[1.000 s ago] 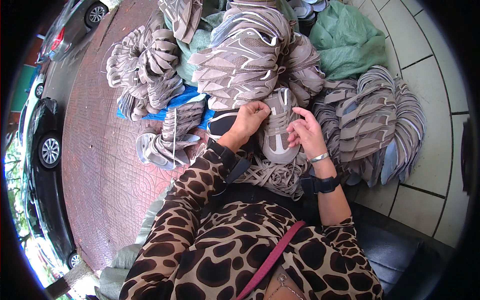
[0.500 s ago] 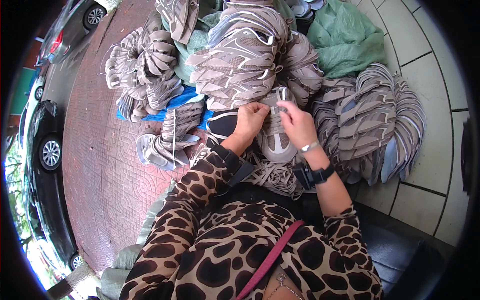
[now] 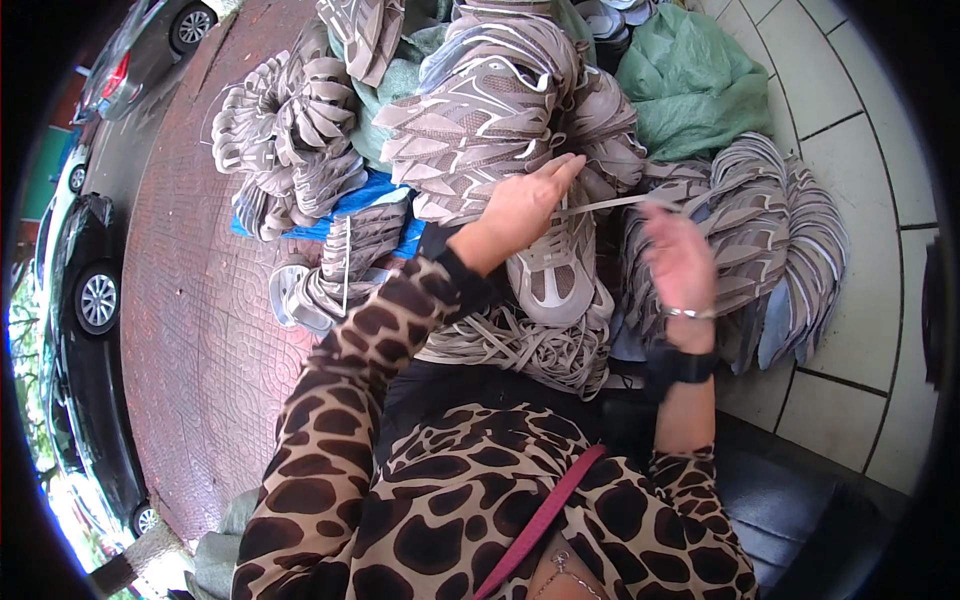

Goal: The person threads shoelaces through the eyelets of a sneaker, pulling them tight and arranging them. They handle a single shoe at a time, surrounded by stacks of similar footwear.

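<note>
In front of me a grey-brown mesh shoe upper (image 3: 552, 280) lies with its rounded toe toward me. My left hand (image 3: 522, 212) is closed over its far end, fingers pressed together; what lies under them is partly hidden. From beside that hand a flat beige shoelace (image 3: 612, 203) runs taut to the right. My right hand (image 3: 682, 258), blurred by motion, is raised at the lace's other end with its fingers closed on it. Below the shoe upper rests a tangled heap of beige laces (image 3: 540, 345).
Strung bundles of shoe uppers (image 3: 470, 125) stand beyond my hands, with another stack (image 3: 755, 240) on the right and a smaller bundle (image 3: 355, 250) at left. A green sack (image 3: 695, 85) sits at the far right on pale tiles (image 3: 835, 410). Parked cars (image 3: 95, 320) line the left.
My right hand has moved right, away from the shoe upper, drawing the lace out straight. My left hand has shifted up and right over the upper's far end.
</note>
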`<action>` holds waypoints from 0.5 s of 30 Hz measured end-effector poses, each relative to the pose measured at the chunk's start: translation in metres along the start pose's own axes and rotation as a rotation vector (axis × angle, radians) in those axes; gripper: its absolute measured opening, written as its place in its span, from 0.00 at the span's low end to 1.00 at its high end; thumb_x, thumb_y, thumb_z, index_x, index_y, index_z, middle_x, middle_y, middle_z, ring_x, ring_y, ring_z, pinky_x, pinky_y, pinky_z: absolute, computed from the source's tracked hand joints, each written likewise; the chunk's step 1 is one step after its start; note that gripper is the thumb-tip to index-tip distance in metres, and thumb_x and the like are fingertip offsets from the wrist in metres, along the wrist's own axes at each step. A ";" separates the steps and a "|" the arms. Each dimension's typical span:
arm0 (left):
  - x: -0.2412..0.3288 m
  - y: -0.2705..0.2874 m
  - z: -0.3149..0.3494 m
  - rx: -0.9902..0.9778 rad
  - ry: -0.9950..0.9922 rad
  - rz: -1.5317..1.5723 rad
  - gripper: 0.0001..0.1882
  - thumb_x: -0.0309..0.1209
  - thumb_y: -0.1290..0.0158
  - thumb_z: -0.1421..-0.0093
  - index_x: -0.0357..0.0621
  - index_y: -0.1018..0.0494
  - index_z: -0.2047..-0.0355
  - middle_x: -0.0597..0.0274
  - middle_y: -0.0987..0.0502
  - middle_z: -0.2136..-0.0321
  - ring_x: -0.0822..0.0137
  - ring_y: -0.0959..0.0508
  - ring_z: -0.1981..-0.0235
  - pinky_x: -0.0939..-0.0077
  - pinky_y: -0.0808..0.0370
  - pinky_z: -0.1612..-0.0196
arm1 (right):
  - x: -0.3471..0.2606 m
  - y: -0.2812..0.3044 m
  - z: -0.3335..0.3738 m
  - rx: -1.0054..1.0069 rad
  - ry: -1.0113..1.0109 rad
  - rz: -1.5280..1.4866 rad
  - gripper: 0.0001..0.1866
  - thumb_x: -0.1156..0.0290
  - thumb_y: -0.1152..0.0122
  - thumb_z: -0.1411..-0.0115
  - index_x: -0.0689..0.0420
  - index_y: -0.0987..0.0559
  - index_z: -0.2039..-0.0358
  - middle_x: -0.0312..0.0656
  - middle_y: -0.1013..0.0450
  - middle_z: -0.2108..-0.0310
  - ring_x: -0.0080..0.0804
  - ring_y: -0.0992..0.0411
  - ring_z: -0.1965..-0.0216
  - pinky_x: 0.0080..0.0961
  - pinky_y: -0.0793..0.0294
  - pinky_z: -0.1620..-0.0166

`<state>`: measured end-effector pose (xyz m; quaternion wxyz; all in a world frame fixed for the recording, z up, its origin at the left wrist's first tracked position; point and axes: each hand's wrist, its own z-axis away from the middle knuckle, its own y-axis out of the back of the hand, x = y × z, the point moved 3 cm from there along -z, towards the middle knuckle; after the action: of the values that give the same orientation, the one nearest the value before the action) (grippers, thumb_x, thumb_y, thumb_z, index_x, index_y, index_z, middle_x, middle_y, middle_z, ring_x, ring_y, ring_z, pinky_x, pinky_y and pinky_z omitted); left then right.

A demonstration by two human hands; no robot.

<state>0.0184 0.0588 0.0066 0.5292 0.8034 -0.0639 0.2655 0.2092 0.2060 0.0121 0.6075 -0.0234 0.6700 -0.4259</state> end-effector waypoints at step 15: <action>-0.012 0.013 -0.023 -0.401 0.027 -0.330 0.09 0.35 0.47 0.45 0.47 0.22 0.67 0.50 0.21 0.70 0.50 0.20 0.64 0.58 0.24 0.61 | -0.169 0.142 0.136 0.477 1.050 -0.050 0.12 0.76 0.60 0.34 0.75 0.36 0.58 0.55 0.35 0.52 0.47 0.34 0.47 0.54 0.41 0.36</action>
<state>-0.0056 0.0714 0.0183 0.7149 0.6782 0.0236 0.1686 0.4356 0.3155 0.0747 0.1718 0.3128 0.7665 -0.5340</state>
